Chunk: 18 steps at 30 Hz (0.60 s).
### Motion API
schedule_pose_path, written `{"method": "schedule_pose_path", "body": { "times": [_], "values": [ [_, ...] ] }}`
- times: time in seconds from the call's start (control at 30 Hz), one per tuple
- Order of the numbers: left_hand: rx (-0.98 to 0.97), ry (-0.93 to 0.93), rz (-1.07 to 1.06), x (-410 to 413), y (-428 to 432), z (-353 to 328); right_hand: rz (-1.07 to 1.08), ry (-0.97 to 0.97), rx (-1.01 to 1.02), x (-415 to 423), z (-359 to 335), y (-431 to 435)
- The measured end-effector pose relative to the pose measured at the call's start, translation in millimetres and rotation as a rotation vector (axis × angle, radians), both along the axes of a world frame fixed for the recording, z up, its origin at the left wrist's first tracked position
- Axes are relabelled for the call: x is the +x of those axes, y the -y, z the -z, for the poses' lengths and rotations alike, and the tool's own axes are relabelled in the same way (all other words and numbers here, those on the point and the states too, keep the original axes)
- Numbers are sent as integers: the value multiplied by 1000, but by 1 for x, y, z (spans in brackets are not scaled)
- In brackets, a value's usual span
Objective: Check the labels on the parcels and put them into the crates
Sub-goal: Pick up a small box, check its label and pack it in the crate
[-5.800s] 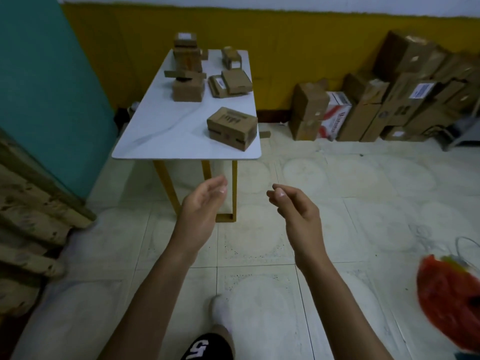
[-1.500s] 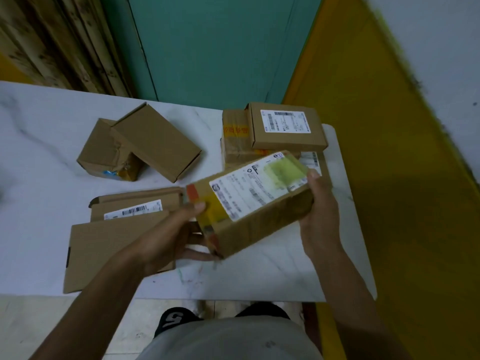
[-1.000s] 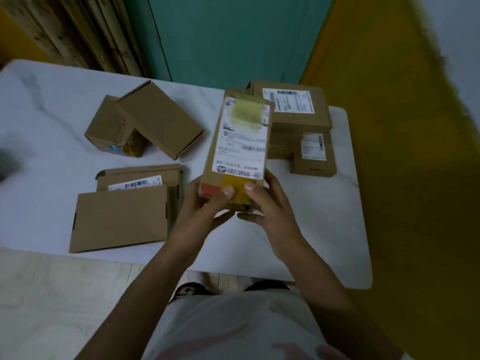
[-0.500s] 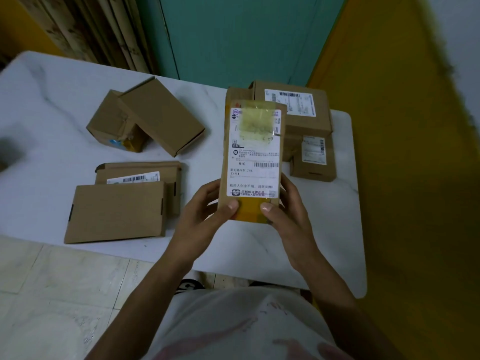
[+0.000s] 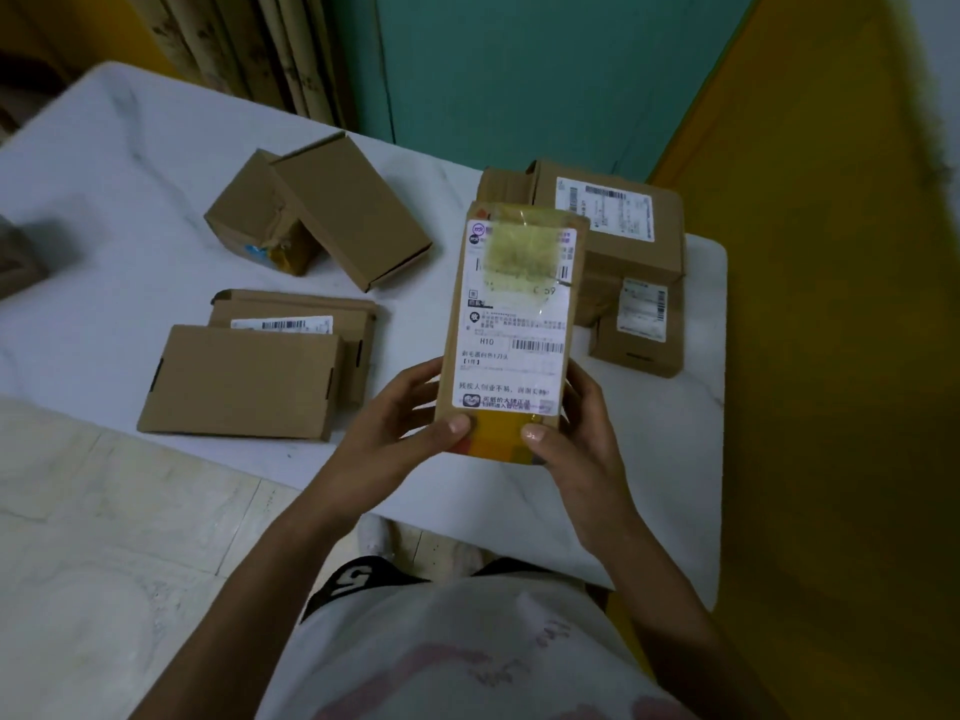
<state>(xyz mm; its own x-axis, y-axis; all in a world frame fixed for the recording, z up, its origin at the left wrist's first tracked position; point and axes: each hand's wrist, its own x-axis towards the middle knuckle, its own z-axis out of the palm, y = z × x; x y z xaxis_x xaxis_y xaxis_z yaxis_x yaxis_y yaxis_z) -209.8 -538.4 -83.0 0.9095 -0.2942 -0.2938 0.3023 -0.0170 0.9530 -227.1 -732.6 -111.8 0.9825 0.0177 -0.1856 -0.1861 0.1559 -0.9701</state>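
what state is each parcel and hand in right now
held parcel: lifted, closed, label facing the camera
left hand: grips held parcel's lower left edge
right hand: grips its lower right edge
plain flat box: closed, lying across the barcode box
barcode box: flat, label up, partly covered
tilted box: closed, leaning on the taped box
large labelled box: closed, label up, atop a brown box
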Motion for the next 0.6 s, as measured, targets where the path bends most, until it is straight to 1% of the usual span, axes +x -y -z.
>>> {"method": "schedule_pose_path", "body": {
  "times": [0.1,0.2,0.33,0.47,0.6],
  "values": [
    [-60,-99,23,-15,-7,3,-95,-49,65,-3,4,3],
    [-74,-113,-37,-39,-27,7,-223,-110,68,-2,5,-8],
    [-146,-103,-286,-74,-74,12,-464,-124,-6,9,-1,-57],
    [-196,-55,-563,-106,-137,13,-756,-84,-98,18,-14,-133],
    [-192,2,-722,-148,-219,11,-955,-49,-135,7,-21,-230]
  ]
}}
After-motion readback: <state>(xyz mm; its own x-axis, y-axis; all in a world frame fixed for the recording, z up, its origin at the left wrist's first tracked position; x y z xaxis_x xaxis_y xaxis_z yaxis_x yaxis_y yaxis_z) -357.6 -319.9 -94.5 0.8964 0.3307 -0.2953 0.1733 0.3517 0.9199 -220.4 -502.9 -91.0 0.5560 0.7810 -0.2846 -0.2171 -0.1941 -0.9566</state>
